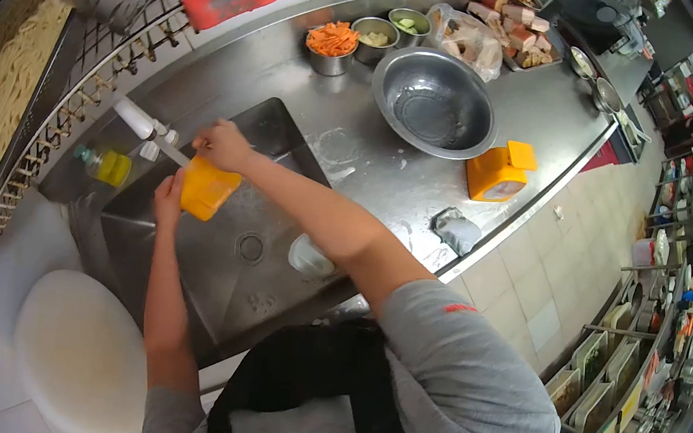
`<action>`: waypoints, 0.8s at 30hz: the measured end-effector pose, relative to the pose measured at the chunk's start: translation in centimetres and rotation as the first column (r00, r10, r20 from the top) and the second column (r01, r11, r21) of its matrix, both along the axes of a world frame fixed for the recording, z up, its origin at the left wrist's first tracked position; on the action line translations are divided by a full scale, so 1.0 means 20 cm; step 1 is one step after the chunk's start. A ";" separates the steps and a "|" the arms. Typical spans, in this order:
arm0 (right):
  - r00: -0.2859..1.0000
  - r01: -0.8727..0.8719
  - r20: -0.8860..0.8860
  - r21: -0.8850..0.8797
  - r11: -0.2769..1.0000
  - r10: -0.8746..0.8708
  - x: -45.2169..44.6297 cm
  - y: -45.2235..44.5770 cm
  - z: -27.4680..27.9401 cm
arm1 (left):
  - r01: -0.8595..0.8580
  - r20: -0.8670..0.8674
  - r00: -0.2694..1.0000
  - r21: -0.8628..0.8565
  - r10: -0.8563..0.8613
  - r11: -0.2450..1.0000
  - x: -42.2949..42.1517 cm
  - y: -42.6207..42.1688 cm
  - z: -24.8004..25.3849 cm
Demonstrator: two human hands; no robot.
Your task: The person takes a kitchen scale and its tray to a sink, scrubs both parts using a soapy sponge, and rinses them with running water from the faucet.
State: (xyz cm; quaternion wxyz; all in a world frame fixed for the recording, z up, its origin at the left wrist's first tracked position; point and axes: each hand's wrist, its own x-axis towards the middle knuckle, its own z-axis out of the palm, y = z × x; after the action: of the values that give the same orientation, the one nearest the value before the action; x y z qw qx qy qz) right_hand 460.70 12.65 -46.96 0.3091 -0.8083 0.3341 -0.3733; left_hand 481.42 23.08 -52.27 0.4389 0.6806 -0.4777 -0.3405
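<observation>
Over the sink (pixel 197 320), under the white faucet (pixel 138 121), is an orange plastic container (pixel 209 189), tilted. My left hand (pixel 169 201) grips its near left side, with the fingers partly hidden behind it. My right hand (pixel 224 145) is curled closed at its upper edge, next to the faucet's spout. A bottle of yellow liquid (pixel 110 167) stands by the sink's left rim. A pale, translucent bowl (pixel 310 256) sits in the sink, partly covered by my right forearm.
On the steel counter (pixel 294 88) are a large metal bowl (pixel 435 104), an orange kitchen scale (pixel 498 173) and a grey cloth (pixel 455 231). Small pots with cut carrots (pixel 333 39) and other vegetables stand behind, near meat chunks (pixel 518 25). A wire rack (pixel 65 121) with noodles (pixel 11 90) overhangs the left.
</observation>
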 end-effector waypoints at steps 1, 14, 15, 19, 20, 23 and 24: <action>0.999 0.042 -0.014 -0.002 0.999 -0.042 -0.06 0.04 -0.02 | -0.062 -0.014 0.998 0.032 0.063 0.998 -0.04 0.01 0.03; 0.333 0.682 -0.822 -0.128 0.720 -0.462 -2.09 1.06 -0.02 | -0.306 -0.853 0.409 0.207 0.325 0.929 -0.15 -0.07 -0.10; 0.395 0.675 -0.800 -0.080 0.733 -0.451 -2.18 1.09 -0.15 | -0.303 -0.881 0.346 0.220 0.322 0.927 -0.15 -0.08 -0.13; 0.525 0.585 -0.799 0.089 0.806 -0.293 -1.86 1.16 -0.13 | -0.244 -0.946 0.246 0.152 0.213 0.958 -0.14 -0.04 -0.19; 0.623 0.485 -0.746 0.131 0.864 -0.236 -1.71 1.19 -0.12 | -0.230 -0.953 0.247 0.117 0.175 0.966 -0.14 -0.03 -0.20; 0.731 0.183 -0.682 0.154 0.971 -0.029 -1.30 1.22 -0.14 | -0.228 -0.961 0.250 0.061 0.119 0.972 -0.20 0.04 -0.11; 0.732 0.138 -0.682 0.145 0.980 -0.002 -1.21 1.19 -0.19 | -0.235 -0.961 0.253 0.049 0.110 0.971 -0.23 0.07 -0.06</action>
State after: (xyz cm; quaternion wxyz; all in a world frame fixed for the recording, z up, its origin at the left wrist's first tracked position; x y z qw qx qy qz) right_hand 436.49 36.49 -50.81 0.2256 -0.8430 0.4872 -0.0317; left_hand 476.78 24.54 -53.55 0.7064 0.3622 -0.0566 -0.6055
